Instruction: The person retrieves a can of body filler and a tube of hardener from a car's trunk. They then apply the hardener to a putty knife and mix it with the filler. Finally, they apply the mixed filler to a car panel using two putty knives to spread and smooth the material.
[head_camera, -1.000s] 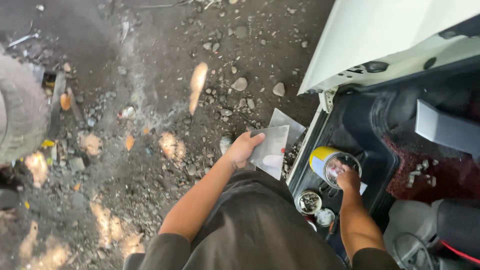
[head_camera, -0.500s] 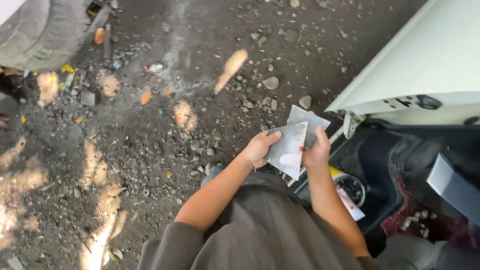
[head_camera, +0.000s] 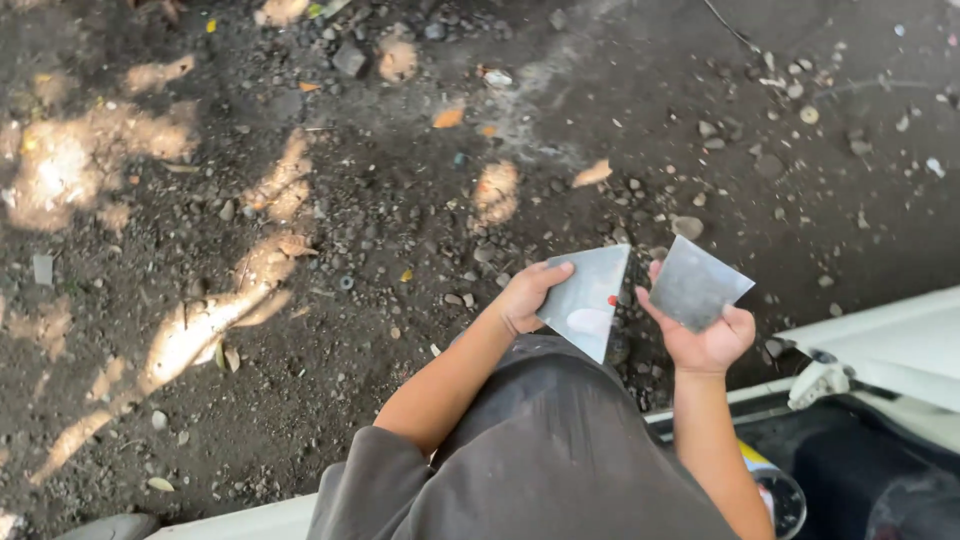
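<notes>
My left hand (head_camera: 527, 297) grips a flat grey metal plate (head_camera: 590, 297) by its left edge; the plate has a pale smear and a small red spot. My right hand (head_camera: 706, 340) holds a second grey plate (head_camera: 695, 285) from below, tilted on a corner. The two plates are apart, side by side, above my dark grey shirt (head_camera: 540, 450) and the stony ground.
Dark gravel ground (head_camera: 330, 230) with stones, dry leaves and sun patches fills the view. At the lower right is a white car door edge (head_camera: 880, 340) with a latch (head_camera: 818, 382), and a round container (head_camera: 780, 495) is partly visible by my right forearm.
My right hand left the container in the car and came up to the plates. One plate is in each hand, pulled apart. The view swung left, away from the car.
</notes>
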